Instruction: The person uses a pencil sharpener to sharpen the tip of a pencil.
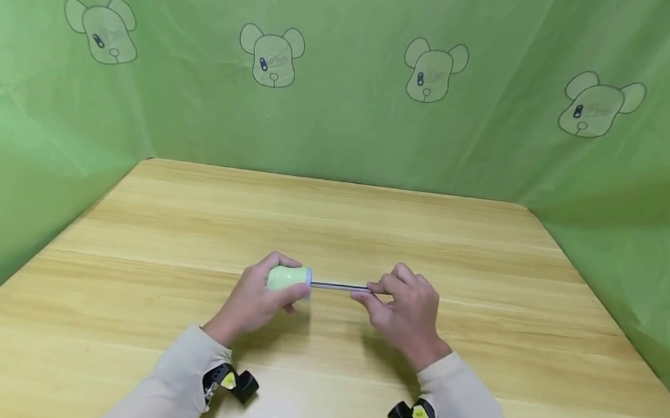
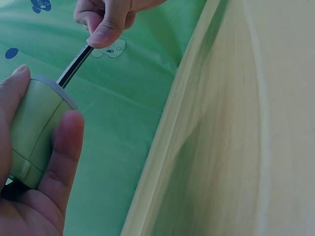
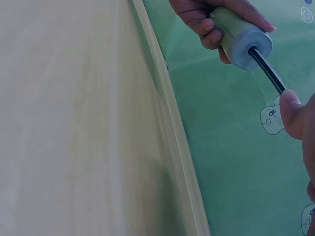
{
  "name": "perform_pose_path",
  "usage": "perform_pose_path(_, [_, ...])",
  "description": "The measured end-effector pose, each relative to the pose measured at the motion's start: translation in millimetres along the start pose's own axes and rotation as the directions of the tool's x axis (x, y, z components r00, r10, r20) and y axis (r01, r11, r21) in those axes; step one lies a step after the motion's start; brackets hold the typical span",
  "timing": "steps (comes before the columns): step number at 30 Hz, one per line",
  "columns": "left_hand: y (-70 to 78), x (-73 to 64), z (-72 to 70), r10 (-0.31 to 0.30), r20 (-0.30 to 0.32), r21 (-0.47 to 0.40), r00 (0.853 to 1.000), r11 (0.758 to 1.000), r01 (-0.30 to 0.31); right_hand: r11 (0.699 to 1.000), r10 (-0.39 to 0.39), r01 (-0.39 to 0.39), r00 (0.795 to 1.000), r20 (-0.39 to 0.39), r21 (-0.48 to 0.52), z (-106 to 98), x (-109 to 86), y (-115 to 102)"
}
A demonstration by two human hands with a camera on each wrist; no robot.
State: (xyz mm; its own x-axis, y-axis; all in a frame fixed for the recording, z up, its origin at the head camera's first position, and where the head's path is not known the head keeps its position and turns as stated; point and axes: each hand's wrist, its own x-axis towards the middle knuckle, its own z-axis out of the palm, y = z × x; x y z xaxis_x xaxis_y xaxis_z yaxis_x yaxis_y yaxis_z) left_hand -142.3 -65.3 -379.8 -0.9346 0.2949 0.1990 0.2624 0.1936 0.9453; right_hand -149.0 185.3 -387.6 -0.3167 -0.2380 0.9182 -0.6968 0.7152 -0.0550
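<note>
- Head view: one table, light wood-grain top with streaks running crosswise, far corners rounded.
- Backdrop: green cloth behind the table and along both sides, wrinkled, slightly glossy.
- Printed animal heads: outlined, round-eared, four across the cloth, a further one cut off at the left edge.
- Barrel: light green, rounded, lying level above the middle of the tabletop; seams along its wall show in the left wrist view. Whether it is hollow cannot be told.
- End ring: pale blue-grey, round, at the barrel's right end, with a central hole.
- Rod: thin, straight, dark with a bright stripe, one end in that hole; its far tip is hidden by fingers.
- Left hand: wrapped about the barrel, thumb on the near side.
- Right hand: pinching the rod between thumb and forefinger, other fingers curled.
- Sleeves: pale, two.
- Wrist cameras: black with yellow labels, one per wrist.
</note>
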Motion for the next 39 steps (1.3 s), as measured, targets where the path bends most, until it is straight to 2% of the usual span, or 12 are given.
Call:
perform_pose_path(7, [0.2,0.2,-0.5,0.004,-0.001,-0.003,1.000,1.000,-0.004,0.999,0.033,-0.036,0.997,0.067,0.033,-4.3,3.0,-2.9])
perform_pose_path(10, [-0.6,-0.1,0.1,0.009,-0.009,0.018,1.000,1.000,-0.009,0.986,0.141,-0.156,0.967,0.213,0.052,-9.5,6.2,-7.4])
perform_pose_path(12, [-1.8,-0.7,2.1,0.013,0.001,0.044,1.000,0.999,-0.013,0.939,0.291,-0.339,0.870,0.398,0.054,-14.8,9.2,-10.0])
perform_pose_path(15, [-4.0,-1.3,6.2,0.025,0.025,0.091,0.999,0.995,-0.028,0.826,0.471,-0.562,0.649,0.597,-0.041,-21.2,14.1,-12.3])
perform_pose_path(16, [-4.2,-1.4,7.3,0.032,0.027,0.105,0.999,0.994,-0.035,0.808,0.497,-0.585,0.608,0.619,-0.073,-22.1,14.8,-12.4])
perform_pose_path(17, [-4.3,-1.5,8.3,0.039,0.025,0.116,0.999,0.992,-0.041,0.808,0.503,-0.583,0.603,0.619,-0.088,-22.2,15.1,-12.1])
perform_pose_path(18, [-4.2,-1.3,9.0,0.045,0.018,0.122,0.999,0.991,-0.047,0.829,0.487,-0.552,0.637,0.597,-0.087,-21.5,14.7,-11.5])
perform_pose_path(22, [-2.7,-0.4,9.1,0.049,-0.036,0.118,0.998,0.992,-0.044,0.940,0.329,-0.336,0.858,0.395,-0.054,-15.7,9.1,-8.8])
perform_pose_path(25, [-1.7,0.7,8.3,0.021,-0.054,0.074,0.998,0.997,-0.017,0.980,0.193,-0.201,0.952,0.237,0.007,-11.7,6.0,-6.4])
perform_pose_path(30, [1.1,1.8,6.8,-0.016,-0.044,-0.001,0.999,1.000,0.016,0.997,0.025,-0.029,0.998,0.053,0.069,-7.1,7.4,-4.0])
perform_pose_path(35, [-0.2,2.3,6.8,-0.008,-0.002,-0.024,1.000,1.000,0.008,0.997,-0.054,0.058,0.996,-0.076,0.044,-2.7,7.8,-1.6])
perform_pose_path(39, [-0.4,1.3,5.0,-0.019,0.002,-0.014,1.000,1.000,0.019,0.997,-0.072,0.075,0.994,-0.080,0.034,-0.5,5.3,-0.4])
